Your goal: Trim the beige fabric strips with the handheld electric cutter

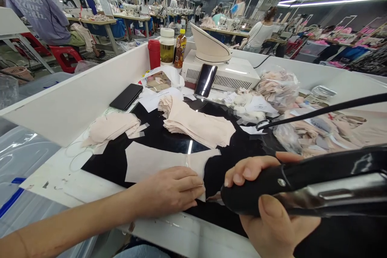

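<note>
The tabletop (105, 165), white with a black surface set in it, spans the frame from lower left to right. A seated person in a purple shirt (36, 12) occupies the upper left. A white vented box (236, 73), carrying a cream hood (208, 44), stands at upper centre.

A black tool (320, 185) with a metal strip extends in from the right edge. The right hand (272, 221), lower right, has its grip closed around this tool, thumb below and fingers above. Whether the tool's rounded end touches cloth cannot be determined.

A heap of beige pieces (338, 129) covers the right side. A stack of beige cloth (196, 123) lies at centre; a smaller pile (113, 127) sits left of it.

Below the stack, at lower centre, the single beige cloth (154, 161) lies spread flat. The left hand (177, 187) rests palm down on its right part, grip unclosed, fingers extended together, holding nothing between them.

At upper centre left stand a red flask (154, 54), a white-lidded jar (167, 46) and a yellow-capped bottle (180, 50). One phone (206, 80) leans against the box; another (126, 96) lies left of centre.
</note>
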Demonstrator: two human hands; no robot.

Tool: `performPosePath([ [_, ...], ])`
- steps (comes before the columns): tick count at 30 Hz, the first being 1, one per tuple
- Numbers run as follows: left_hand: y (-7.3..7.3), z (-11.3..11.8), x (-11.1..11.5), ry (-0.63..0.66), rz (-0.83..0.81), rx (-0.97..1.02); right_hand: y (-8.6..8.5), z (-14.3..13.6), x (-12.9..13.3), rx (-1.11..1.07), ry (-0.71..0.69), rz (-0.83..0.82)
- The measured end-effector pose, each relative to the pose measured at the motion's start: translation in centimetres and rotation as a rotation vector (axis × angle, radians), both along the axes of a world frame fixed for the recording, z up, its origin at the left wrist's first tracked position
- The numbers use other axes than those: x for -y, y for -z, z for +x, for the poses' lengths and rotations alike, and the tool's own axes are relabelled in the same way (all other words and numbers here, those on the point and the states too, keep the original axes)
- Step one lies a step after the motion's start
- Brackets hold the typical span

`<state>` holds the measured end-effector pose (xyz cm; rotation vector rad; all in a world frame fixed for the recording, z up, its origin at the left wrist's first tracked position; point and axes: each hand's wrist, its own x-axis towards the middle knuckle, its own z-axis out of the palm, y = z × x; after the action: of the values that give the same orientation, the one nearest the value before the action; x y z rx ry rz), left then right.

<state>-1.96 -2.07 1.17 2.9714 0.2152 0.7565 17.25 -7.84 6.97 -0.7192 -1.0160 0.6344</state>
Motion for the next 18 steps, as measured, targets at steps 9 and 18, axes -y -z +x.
performPosePath([
  [9, -0.1, -1.4, 1.2, 0.004, -0.131, -0.085, -1.5, 2.9, -1.2, 0.105, 0.165, -0.098],
  [18, -1.5, -1.1, 2.1, -0.003, -0.169, -0.05, 0.2, 4.4, -3.0, 0.036, 0.184, -0.032],
])
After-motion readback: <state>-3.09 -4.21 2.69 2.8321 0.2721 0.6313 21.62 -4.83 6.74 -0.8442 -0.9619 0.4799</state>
